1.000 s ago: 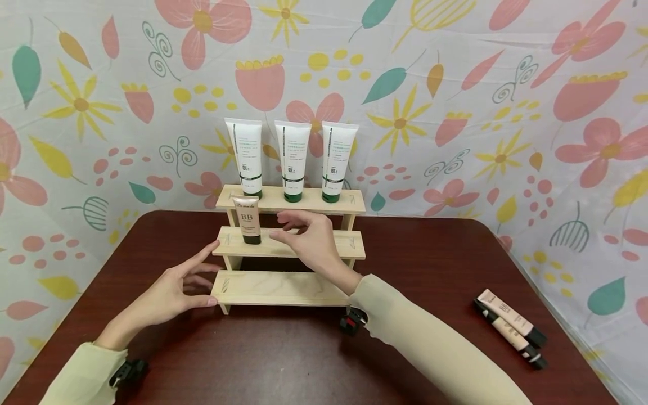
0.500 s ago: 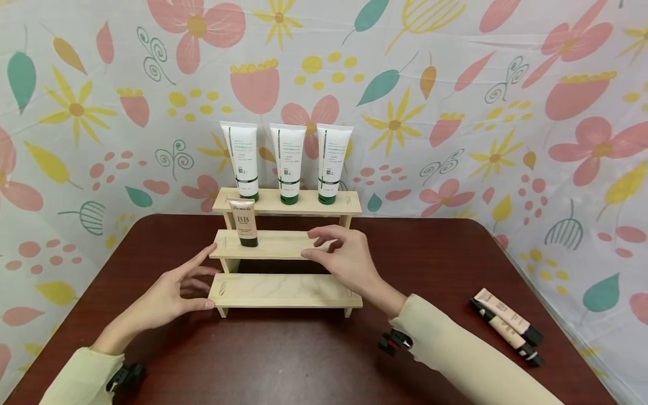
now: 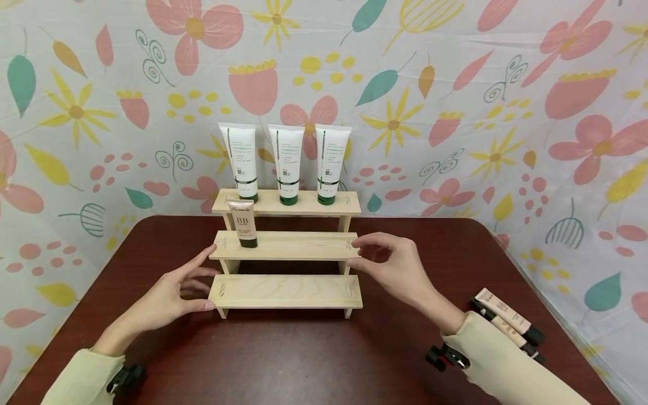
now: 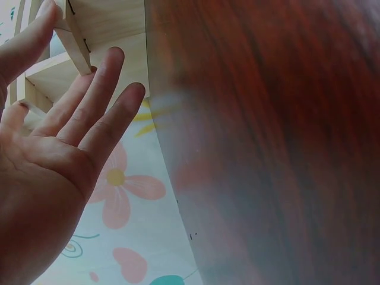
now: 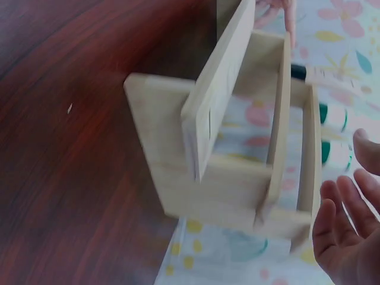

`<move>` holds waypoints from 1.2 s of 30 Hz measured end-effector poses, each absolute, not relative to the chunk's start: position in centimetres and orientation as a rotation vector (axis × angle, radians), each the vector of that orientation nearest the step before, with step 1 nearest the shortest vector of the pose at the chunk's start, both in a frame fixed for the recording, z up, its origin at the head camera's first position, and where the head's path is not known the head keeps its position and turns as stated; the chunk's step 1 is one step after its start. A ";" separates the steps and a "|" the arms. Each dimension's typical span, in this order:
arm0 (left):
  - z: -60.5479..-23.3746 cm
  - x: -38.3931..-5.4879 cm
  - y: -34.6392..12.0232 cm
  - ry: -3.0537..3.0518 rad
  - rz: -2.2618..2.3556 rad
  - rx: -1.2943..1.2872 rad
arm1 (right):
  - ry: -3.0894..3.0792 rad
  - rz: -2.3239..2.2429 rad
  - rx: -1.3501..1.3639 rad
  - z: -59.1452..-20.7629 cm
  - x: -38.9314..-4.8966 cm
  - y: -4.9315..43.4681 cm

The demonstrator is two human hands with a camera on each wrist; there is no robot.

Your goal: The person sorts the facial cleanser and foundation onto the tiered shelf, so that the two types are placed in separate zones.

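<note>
Cream cloth of the left sleeve (image 3: 83,376) runs in toward the wooden rack (image 3: 329,246), where, at its 8 o'clock, the left hand (image 3: 169,295) spreads straight fingers, index tip at the middle shelf's end, thumb at the lowest's. I see the beige BB tube (image 3: 243,222) at the rack's 10 o'clock, standing cap-down on the middle tier. Three white tubes (image 3: 288,160) line the top, at 12. Around 3, the right hand (image 3: 400,270) grips nothing, thumb and forefinger curved and parted beside the rack; whether they touch it, I can't tell. Between 3 and 4, small beige tubes (image 3: 508,315) lie on the dark-red table (image 3: 283,360).
</note>
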State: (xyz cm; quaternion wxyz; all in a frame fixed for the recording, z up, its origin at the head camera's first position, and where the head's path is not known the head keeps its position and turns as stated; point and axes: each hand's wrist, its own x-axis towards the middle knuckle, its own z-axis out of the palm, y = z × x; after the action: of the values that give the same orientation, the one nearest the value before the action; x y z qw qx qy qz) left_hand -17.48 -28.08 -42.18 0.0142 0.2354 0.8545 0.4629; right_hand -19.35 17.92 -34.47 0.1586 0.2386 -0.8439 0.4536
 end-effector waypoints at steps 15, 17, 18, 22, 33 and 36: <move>-42.3 -17.3 -28.2 2.654 1.450 0.752 | -2.549 1.127 0.514 -34.7 -18.2 25.7; -42.4 -17.3 -28.1 2.654 1.452 0.752 | -2.558 1.102 0.507 -34.9 -18.0 26.6; -42.4 -17.3 -28.1 2.654 1.452 0.751 | -2.562 1.094 0.503 -34.9 -17.9 27.1; -42.4 -17.4 -28.0 2.658 1.447 0.755 | -2.582 1.078 0.490 -35.0 -17.6 28.7; -42.2 -17.5 -28.0 2.664 1.443 0.729 | -2.650 0.930 0.419 -36.1 -17.1 34.0; -42.3 -17.5 -28.1 2.658 1.448 0.736 | -2.674 0.889 0.401 -36.5 -16.7 35.6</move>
State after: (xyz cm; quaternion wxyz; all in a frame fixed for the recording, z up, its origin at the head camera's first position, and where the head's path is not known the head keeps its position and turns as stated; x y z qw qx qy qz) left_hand -17.49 -28.07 -42.27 0.0131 0.2363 0.8532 0.4649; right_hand -16.73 35.59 -36.51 0.1472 0.1395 -0.9293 0.3088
